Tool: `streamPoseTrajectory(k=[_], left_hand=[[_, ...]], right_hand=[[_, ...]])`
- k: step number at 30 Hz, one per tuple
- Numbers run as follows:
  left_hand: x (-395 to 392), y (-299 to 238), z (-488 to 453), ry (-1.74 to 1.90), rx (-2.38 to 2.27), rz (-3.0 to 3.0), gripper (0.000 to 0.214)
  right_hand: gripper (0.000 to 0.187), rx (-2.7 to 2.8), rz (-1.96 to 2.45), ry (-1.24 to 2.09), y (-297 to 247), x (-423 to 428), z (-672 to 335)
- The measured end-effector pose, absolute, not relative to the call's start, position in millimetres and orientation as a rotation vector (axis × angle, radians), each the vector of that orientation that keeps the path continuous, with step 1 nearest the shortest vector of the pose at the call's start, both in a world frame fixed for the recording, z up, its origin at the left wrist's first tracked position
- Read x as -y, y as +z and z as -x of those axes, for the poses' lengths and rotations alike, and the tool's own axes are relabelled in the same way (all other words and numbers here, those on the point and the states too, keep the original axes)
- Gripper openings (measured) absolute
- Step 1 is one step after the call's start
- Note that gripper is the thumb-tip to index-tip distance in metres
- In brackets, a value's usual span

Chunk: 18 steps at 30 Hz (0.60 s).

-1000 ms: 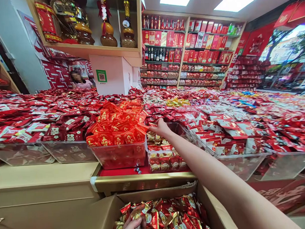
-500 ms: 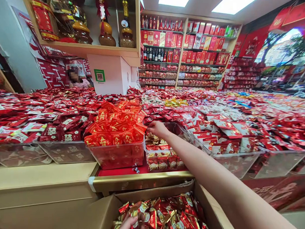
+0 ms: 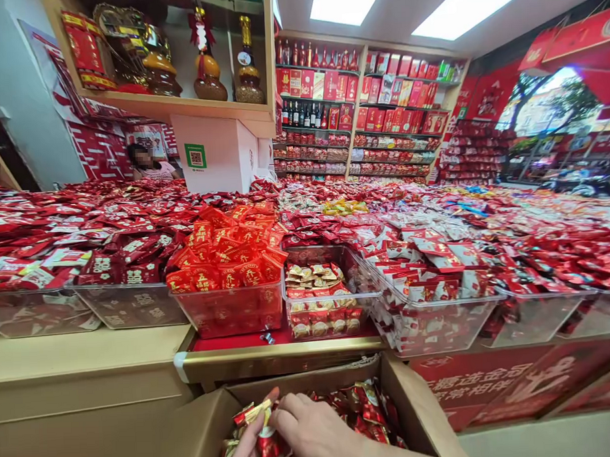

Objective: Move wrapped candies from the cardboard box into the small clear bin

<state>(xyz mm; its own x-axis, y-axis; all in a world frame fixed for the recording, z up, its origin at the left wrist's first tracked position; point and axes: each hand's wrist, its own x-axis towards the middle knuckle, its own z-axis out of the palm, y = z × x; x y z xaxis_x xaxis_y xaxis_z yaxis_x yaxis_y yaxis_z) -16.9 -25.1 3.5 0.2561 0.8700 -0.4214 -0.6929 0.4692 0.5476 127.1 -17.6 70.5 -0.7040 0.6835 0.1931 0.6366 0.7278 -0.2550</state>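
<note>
Both my hands are down in an open cardboard box (image 3: 410,405) full of red and gold candy packets (image 3: 366,403) at the bottom edge of the view. My left hand (image 3: 248,444) curls around a bunch of these packets, thumb up. My right hand (image 3: 315,433) lies over the same bunch with its fingers bent onto it, touching the left hand. Straight ahead on the counter stands a clear bin (image 3: 359,266), partly filled with the same gold and red candies. To its left sits a clear bin heaped with orange-red packets (image 3: 225,248).
Clear bins of red wrapped sweets (image 3: 426,271) cover the whole counter, which has a gold front edge (image 3: 269,360). A pale box with a green QR sign (image 3: 195,156) stands behind. A person sits at the back left (image 3: 150,164). Shelves of red boxes and bottles (image 3: 360,93) line the far wall.
My right hand has pulled back from the partly filled clear bin and come down into the cardboard box, onto the packets my left hand holds. The view has tilted slightly lower.
</note>
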Motion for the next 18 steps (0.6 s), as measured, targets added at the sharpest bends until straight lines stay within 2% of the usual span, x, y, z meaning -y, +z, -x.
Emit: streamPoseTrajectory(k=[3, 7, 11, 14, 18], left_hand=[[30, 13, 11, 1.076, -0.699, -0.262, 0.036], [34, 34, 10, 1.205, -0.648, -0.343, 0.044], [35, 50, 11, 1.277, -0.777, -0.444, 0.023], [35, 52, 12, 1.272, -0.789, -0.471, 0.01], [36, 52, 13, 1.263, -0.735, -0.447, 0.004]], right_hand=[[0.026, 2.633, 1.049, 0.242, 56, 13, -126], [0.019, 2.145, 1.095, 0.83, 68, 12, -126], [0.026, 1.729, 1.0, 1.351, 69, 8, -125], [0.033, 1.545, 1.012, 1.488, 64, 3, -123], [0.038, 1.381, 1.028, 1.587, 61, -2, -123]])
